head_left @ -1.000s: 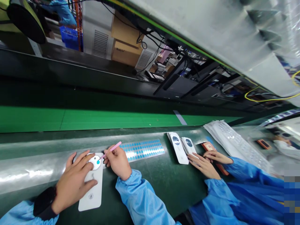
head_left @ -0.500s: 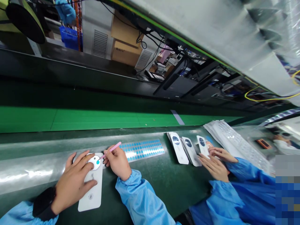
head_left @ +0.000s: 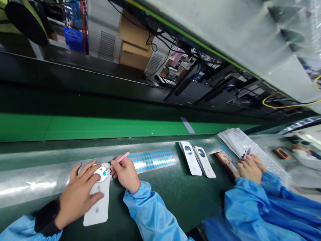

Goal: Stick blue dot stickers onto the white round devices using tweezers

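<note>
My left hand (head_left: 77,197), with a black watch strap at the wrist, presses a white rounded piece (head_left: 99,174) onto a long white card (head_left: 97,207). A small cyan dot (head_left: 104,173) sits on that piece. My right hand (head_left: 125,174) pinches a slim pink pick (head_left: 119,161), its tip at the cyan dot. Beyond my right hand lies a sheet of cyan round stickers (head_left: 151,160), apart from my fingers.
Two white cards with dark round labels (head_left: 197,159) lie further right on the dark green bench. A co-worker's blue-sleeved hands (head_left: 249,169) rest on a clear plastic pack (head_left: 240,144), beside a red-brown card (head_left: 225,162). A bright green belt (head_left: 100,129) runs behind.
My own hands have not visibly moved. The co-worker's hands have moved right, from the white cards onto the plastic pack, and the card they held is gone from view.
</note>
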The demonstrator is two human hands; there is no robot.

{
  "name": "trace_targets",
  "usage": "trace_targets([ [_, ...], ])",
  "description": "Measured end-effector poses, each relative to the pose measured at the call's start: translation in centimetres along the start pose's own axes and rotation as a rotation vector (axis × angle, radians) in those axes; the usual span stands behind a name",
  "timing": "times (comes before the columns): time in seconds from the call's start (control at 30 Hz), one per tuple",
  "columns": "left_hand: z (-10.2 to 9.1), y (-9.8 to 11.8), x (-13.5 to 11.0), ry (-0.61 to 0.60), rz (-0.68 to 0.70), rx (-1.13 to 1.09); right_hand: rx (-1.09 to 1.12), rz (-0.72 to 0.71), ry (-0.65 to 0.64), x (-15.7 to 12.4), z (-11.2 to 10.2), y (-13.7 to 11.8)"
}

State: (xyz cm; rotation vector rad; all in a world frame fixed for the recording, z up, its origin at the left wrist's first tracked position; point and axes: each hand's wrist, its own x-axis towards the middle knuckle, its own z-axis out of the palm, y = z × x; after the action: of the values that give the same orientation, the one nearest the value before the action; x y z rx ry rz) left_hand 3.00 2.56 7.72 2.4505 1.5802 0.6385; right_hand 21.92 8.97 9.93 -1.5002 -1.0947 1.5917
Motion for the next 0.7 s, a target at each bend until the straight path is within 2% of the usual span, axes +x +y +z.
trace_targets([
  [0.37, -0.67, 0.04, 0.03, 0.003, -0.044, -0.040, -0.052, -0.025, 0.031, -0.27, 0.25, -0.46],
  [0.57, -0.84, -0.42, -0.01, -0.038, 0.048, 0.030, -0.054, -0.044, 0.030, -0.23, 0.24, -0.16],
  [0.7, -0.69, -0.74, -0.08, -0.080, 0.001, 0.040, -0.070, -0.046, 0.026, -0.11, 0.37, 0.10],
])
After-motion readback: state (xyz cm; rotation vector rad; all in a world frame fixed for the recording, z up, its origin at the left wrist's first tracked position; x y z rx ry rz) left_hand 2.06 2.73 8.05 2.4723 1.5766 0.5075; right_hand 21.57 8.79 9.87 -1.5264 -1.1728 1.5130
